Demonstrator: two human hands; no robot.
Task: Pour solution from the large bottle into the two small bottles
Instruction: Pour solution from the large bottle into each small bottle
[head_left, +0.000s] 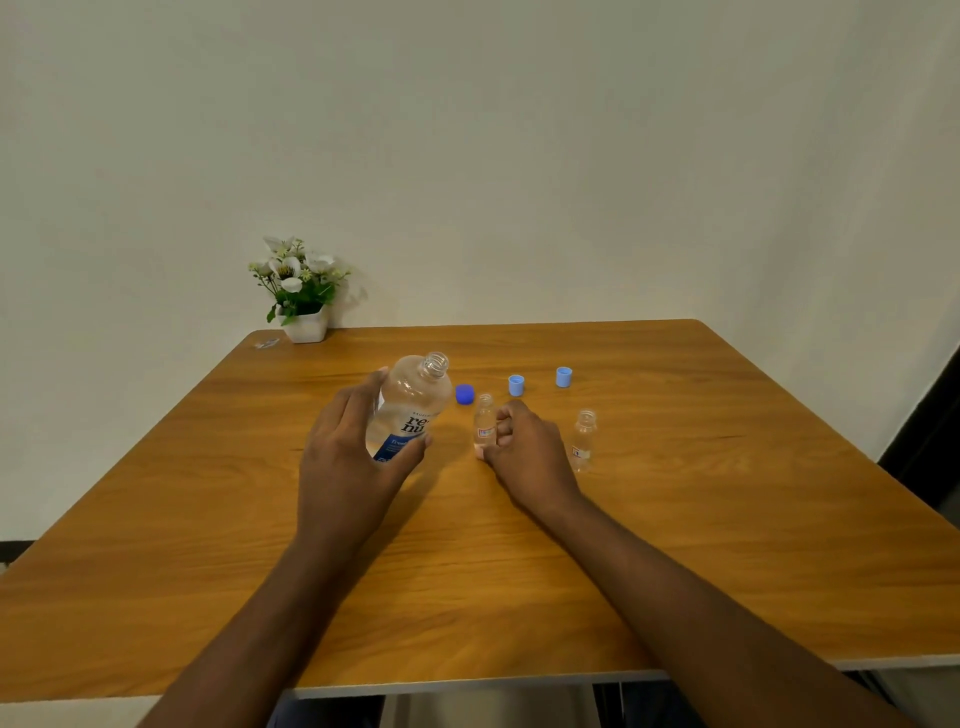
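Sitting at the back left of the smooth brown wooden table (675, 545) is a white pot of flowers (305, 327). The left hand (345, 452) wraps its fingers and thumb round the big bottle (410, 405), clear plastic, with no cap, leaning to the right. A round dark blue cap (465, 394) lies just beside it. The right hand (524, 447) curls its fingers round the first small bottle (484, 423), which stands on the table. Behind sit a light blue cap (516, 385) and another light blue cap (563, 376). The second small bottle (584, 439) stands alone, open, furthest right.
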